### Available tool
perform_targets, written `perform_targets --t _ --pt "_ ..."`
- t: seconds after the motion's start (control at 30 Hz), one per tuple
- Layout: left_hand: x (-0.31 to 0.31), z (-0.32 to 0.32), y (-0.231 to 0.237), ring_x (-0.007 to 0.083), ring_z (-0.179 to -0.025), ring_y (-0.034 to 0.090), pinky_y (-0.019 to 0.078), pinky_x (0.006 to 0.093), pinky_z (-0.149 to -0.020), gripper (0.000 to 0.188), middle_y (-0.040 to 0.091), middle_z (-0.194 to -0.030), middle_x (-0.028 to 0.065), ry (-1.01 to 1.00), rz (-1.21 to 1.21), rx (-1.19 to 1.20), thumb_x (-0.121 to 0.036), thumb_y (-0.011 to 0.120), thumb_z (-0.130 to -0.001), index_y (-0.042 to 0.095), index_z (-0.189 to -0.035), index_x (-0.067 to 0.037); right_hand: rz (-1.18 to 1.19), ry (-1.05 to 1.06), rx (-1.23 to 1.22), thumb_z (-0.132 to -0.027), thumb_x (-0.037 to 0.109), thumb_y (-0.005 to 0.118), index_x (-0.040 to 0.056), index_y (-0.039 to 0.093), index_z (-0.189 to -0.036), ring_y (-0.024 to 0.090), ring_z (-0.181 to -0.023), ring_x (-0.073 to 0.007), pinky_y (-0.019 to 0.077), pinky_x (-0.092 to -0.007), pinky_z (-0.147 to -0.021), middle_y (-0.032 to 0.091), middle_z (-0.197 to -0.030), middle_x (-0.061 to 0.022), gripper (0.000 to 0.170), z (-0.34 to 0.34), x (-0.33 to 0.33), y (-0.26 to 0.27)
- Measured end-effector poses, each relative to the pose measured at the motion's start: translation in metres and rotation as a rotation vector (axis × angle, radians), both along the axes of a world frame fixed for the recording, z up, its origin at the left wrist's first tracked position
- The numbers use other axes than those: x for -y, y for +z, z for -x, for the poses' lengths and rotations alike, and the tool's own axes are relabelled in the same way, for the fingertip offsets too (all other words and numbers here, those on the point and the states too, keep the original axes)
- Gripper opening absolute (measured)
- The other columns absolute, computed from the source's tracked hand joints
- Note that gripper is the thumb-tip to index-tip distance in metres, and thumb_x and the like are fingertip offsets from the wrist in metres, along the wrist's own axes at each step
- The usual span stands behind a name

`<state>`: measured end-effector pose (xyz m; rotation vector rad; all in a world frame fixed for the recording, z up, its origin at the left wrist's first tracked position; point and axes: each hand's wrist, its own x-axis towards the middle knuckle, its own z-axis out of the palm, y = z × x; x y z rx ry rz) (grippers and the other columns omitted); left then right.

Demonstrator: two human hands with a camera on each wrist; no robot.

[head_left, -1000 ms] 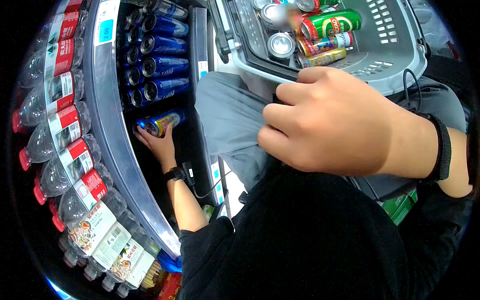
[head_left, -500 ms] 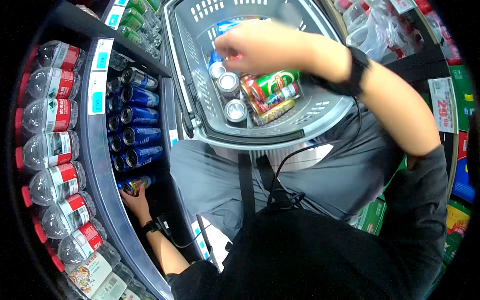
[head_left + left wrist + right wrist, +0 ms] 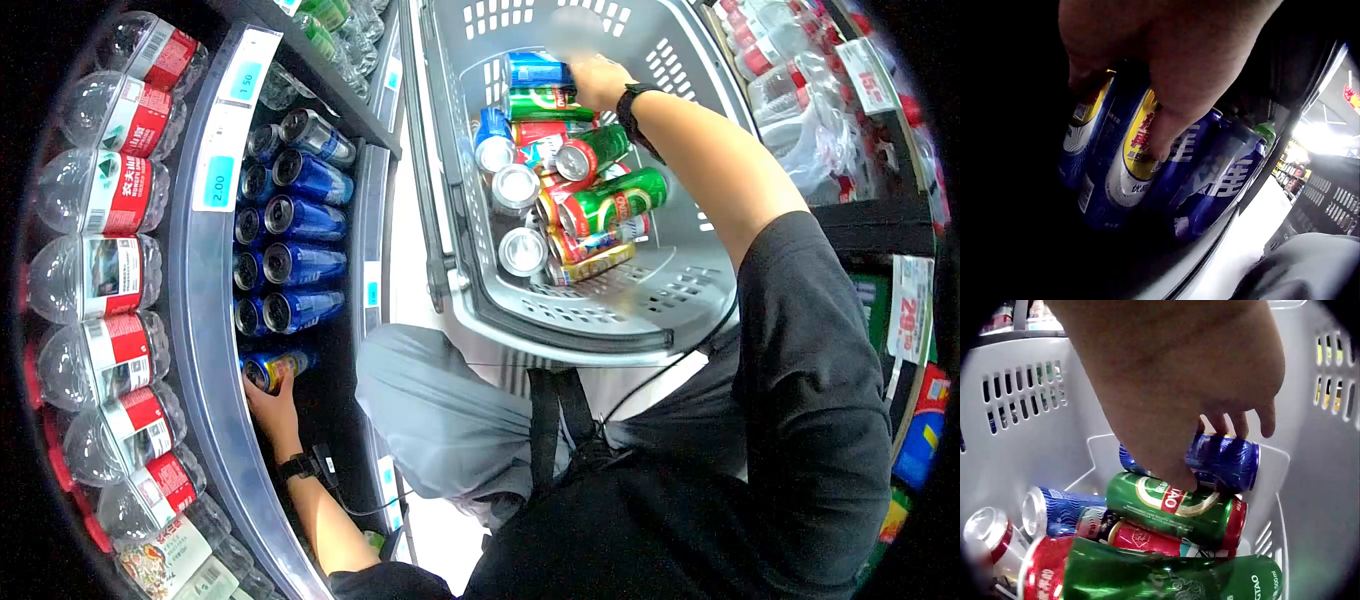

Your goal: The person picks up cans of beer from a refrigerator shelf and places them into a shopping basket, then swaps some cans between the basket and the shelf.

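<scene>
On the lower shelf at left, my left hand (image 3: 277,415) grips a blue-and-yellow can (image 3: 272,370). In the left wrist view, the thumb of the left hand (image 3: 1172,62) lies across the can's yellow label (image 3: 1138,147), with a similar can beside it. My right hand (image 3: 603,84) is inside the grey basket (image 3: 600,345), at its far end. The right wrist view shows the right hand (image 3: 1191,387) with its thumb and fingers around a lying blue can (image 3: 1225,461), just beyond a green can (image 3: 1172,506). The little finger stands off the can.
Several blue cans (image 3: 295,262) fill the shelf above the left hand. Large water bottles (image 3: 110,275) line the far left. Silver-topped cans (image 3: 522,251) stand beside lying cans in the basket. Price tags (image 3: 909,305) and goods are at right.
My right hand has moved from before my body into the basket, reaching its far end. The head view has shifted, showing more of the basket. My left hand keeps its hold on the can.
</scene>
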<state>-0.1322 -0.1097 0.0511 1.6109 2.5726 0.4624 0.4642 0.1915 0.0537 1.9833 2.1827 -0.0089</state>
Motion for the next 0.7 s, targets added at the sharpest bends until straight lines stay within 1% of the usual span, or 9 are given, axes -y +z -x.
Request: perform_targets --t 0.1,0.13,0.2,0.27,0.33,0.5,0.57,0.63,0.7 --pt "0.0 0.006 -0.006 0.0384 -0.139 0.027 0.0237 0.0432 -0.115 0.094 0.026 -0.149 0.0274 0.05 0.018 -0.004 -0.018 0.08 -0.075 0.023 -0.146 0.004 0.01 -0.02 0.046 -0.078 0.02 0.068 0.0117 0.042 -0.133 0.051 -0.123 -0.0293 0.0448 -0.0492 -0.098 0.052 -0.131 -0.0121 0.062 -0.001 -0.012 -0.008" --pt "0.001 0.011 -0.009 0.0383 -0.14 0.024 0.0227 0.044 -0.115 0.096 0.024 -0.15 0.0271 0.001 -0.005 -0.037 -0.017 0.08 -0.074 0.021 -0.147 0.002 0.009 -0.003 0.06 -0.077 0.02 0.069 0.0115 0.042 -0.133 0.051 -0.123 -0.03 0.0449 -0.051 -0.096 0.051 -0.129 -0.0131 0.063 -0.005 -0.019 -0.015" --pt "0.002 0.018 -0.013 0.0385 -0.142 0.018 0.0184 0.0465 -0.117 0.101 0.016 -0.153 0.0257 -0.057 -0.033 0.007 -0.015 0.081 -0.073 0.016 -0.15 -0.003 -0.06 -0.014 0.067 -0.074 0.018 0.07 0.0104 0.043 -0.132 0.051 -0.122 -0.0313 0.0452 -0.0515 -0.096 0.051 -0.128 -0.0149 0.064 -0.007 -0.021 -0.025" --pt "0.004 0.022 -0.014 0.0391 -0.143 0.017 0.0171 0.0472 -0.117 0.102 0.015 -0.153 0.0255 -0.06 -0.025 0.011 -0.015 0.081 -0.073 0.016 -0.15 -0.004 -0.08 -0.016 0.094 -0.073 0.018 0.07 0.0099 0.044 -0.131 0.051 -0.121 -0.0317 0.0453 -0.0516 -0.096 0.051 -0.128 -0.0154 0.064 -0.005 -0.022 -0.029" --pt "0.002 0.02 -0.011 0.0397 -0.143 0.013 0.0146 0.0486 -0.118 0.102 0.014 -0.154 0.0252 -0.056 -0.028 0.032 -0.016 0.081 -0.072 0.016 -0.151 -0.006 -0.139 -0.024 0.001 -0.071 0.016 0.072 0.0089 0.039 -0.132 0.051 -0.119 -0.0319 0.048 -0.0506 -0.091 0.048 -0.128 -0.0147 0.07 -0.01 -0.03 -0.034" --pt "0.001 0.016 -0.008 0.0393 -0.143 0.013 0.0144 0.0491 -0.118 0.103 0.014 -0.154 0.0255 -0.091 -0.044 0.005 -0.017 0.081 -0.073 0.016 -0.151 -0.005 -0.059 0.003 0.082 -0.068 0.019 0.074 0.0082 0.047 -0.124 0.051 -0.118 -0.0314 0.0487 -0.05 -0.09 0.051 -0.123 -0.0146 0.063 -0.009 -0.029 -0.022" --pt "0.0 0.016 -0.008 0.0392 -0.143 0.014 0.0147 0.0492 -0.118 0.103 0.014 -0.154 0.0255 -0.089 -0.04 0.004 -0.018 0.081 -0.073 0.015 -0.151 -0.005 -0.121 0.044 0.097 -0.067 0.022 0.072 0.0098 0.051 -0.122 0.051 -0.119 -0.0329 0.0451 -0.0552 -0.093 0.055 -0.123 -0.0148 0.06 -0.008 -0.022 -0.022" --pt "0.001 0.015 -0.007 0.0392 -0.142 0.017 0.0162 0.0479 -0.117 0.102 0.017 -0.153 0.0259 -0.073 -0.027 -0.012 -0.019 0.081 -0.073 0.016 -0.15 -0.004 -0.094 0.019 0.1 -0.067 0.026 0.073 0.0106 0.05 -0.125 0.054 -0.118 -0.032 0.0464 -0.052 -0.093 0.058 -0.12 -0.0133 0.064 -0.007 -0.02 -0.018" --pt "0.002 0.018 -0.01 0.0387 -0.141 0.021 0.018 0.0465 -0.116 0.1 0.021 -0.151 0.0268 -0.085 -0.026 0.016 -0.02 0.081 -0.073 0.018 -0.149 0.0 0.046 -0.073 -0.061 -0.067 0.03 0.075 0.0112 0.049 -0.128 0.057 -0.116 -0.0293 0.0481 -0.0459 -0.093 0.06 -0.12 -0.0139 0.069 -0.005 -0.017 -0.011"
